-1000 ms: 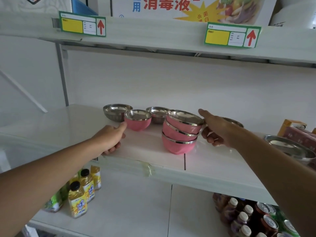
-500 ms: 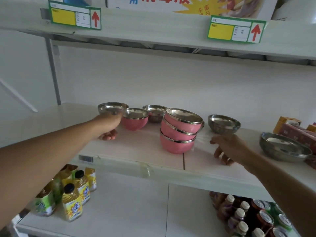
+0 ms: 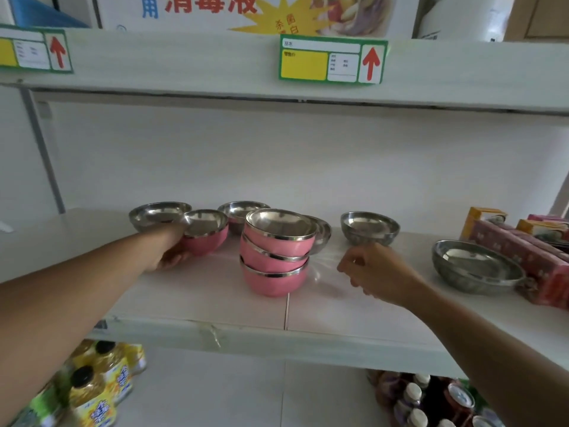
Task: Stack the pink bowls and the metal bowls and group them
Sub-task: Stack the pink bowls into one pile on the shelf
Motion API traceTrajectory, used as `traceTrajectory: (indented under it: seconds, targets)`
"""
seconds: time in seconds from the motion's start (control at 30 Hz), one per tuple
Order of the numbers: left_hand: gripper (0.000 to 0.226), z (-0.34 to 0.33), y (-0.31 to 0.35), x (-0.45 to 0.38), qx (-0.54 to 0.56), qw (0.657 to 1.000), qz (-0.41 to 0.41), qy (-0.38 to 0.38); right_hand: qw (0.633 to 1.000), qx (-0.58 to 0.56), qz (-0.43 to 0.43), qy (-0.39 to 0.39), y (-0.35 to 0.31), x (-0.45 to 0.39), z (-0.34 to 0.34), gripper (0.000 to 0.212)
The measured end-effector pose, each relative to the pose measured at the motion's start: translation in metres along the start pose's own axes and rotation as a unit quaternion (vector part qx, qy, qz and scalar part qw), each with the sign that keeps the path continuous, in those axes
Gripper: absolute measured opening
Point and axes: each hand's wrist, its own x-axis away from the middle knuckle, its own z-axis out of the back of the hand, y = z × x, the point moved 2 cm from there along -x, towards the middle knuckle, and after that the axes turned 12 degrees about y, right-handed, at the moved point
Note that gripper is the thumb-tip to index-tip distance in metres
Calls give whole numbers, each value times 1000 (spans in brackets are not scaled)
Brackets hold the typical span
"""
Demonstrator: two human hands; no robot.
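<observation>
Currently left hand (image 3: 167,252) grips the lone pink bowl (image 3: 205,232) beside the tilted three-high pink stack (image 3: 275,252) mid-shelf (image 3: 197,303), right hand (image 3: 374,271) loosely curled and empty near it; risk: dropping it on crooked topples the stack.

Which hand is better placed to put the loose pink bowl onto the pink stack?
Left. The left hand already touches the loose pink bowl, just left of the pink stack. The right hand hangs empty on the stack's far side.
</observation>
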Motion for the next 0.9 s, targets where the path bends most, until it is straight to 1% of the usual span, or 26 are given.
traceTrajectory:
  seconds: [0.07, 0.17, 0.23, 0.33, 0.43, 0.57, 0.67, 0.77, 0.9]
  targets:
    - [29, 4, 6, 6, 3, 1000, -21, 3, 1000, -12, 2, 3, 5, -3, 1, 21]
    - [24, 18, 21, 17, 2, 999, -31, 19, 1000, -27, 3, 1, 7, -6, 2, 21]
    - [25, 33, 42, 28, 11, 999, -36, 24, 999, -39, 7, 2, 6, -9, 1, 21]
    - [29, 58, 85, 55, 31, 997, -64, 16, 999, -43, 11, 7, 4, -13, -1, 22]
    - [28, 66, 123, 91, 1, 994, -108, -19, 998, -54, 16, 11, 3, -17, -4, 22]
    - [32, 42, 151, 139, -23, 986, -137, -86, 997, -78, 11, -2, 3, -18, -6, 23]
    - [34, 12, 155, 158, -55, 982, -149, -106, 996, -85, 10, -7, 3, -18, -7, 22]
    - [29, -13, 145, 164, -84, 980, -147, -102, 996, -90, 18, -5, 4, -17, -6, 22]
    - [26, -24, 130, 163, -155, 970, -178, -60, 994, -102, 34, 0, 8, -15, -6, 23]
